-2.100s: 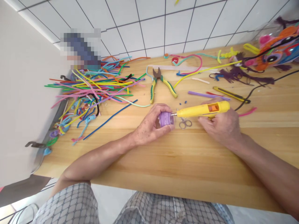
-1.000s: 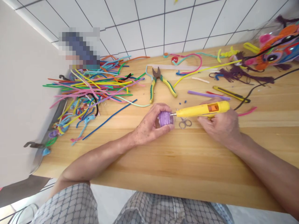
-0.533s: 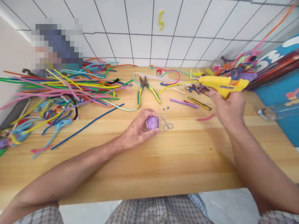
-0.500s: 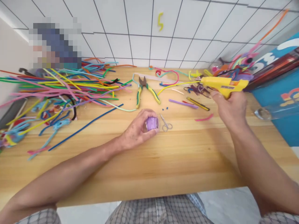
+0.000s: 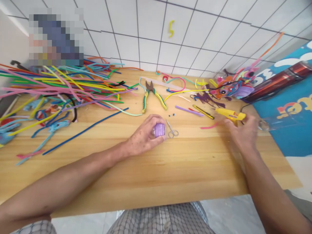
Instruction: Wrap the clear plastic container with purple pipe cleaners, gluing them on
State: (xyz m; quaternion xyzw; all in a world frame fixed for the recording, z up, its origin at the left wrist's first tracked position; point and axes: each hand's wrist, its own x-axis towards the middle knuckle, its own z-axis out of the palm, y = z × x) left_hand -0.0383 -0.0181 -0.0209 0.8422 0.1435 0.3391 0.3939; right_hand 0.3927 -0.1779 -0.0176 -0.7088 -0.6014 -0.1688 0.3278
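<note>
My left hand [image 5: 142, 138] rests on the wooden table [image 5: 170, 169], closed around a small cylinder wrapped in purple pipe cleaner [image 5: 159, 129]. Small scissors [image 5: 172, 130] lie just right of it. At the right, my right hand [image 5: 242, 131] is low over the table. Its blurred fingers curl round the handle of a yellow glue gun [image 5: 229, 113], which lies nearly flat and points left. A black cord runs from the gun toward the back right.
A large heap of coloured pipe cleaners [image 5: 65, 86] covers the table's left half. Green-yellow pliers [image 5: 152, 94], a yellow utility knife [image 5: 203, 111] and loose pieces lie at the back middle. A pipe-cleaner figure [image 5: 231, 88], a red bottle [image 5: 278, 81] and a blue board [image 5: 290, 126] stand at the right.
My right hand drew the glue gun away from the purple cylinder, lifted it to the right, then lowered it to the table. The camera view swung right. My left hand stayed on the cylinder.
</note>
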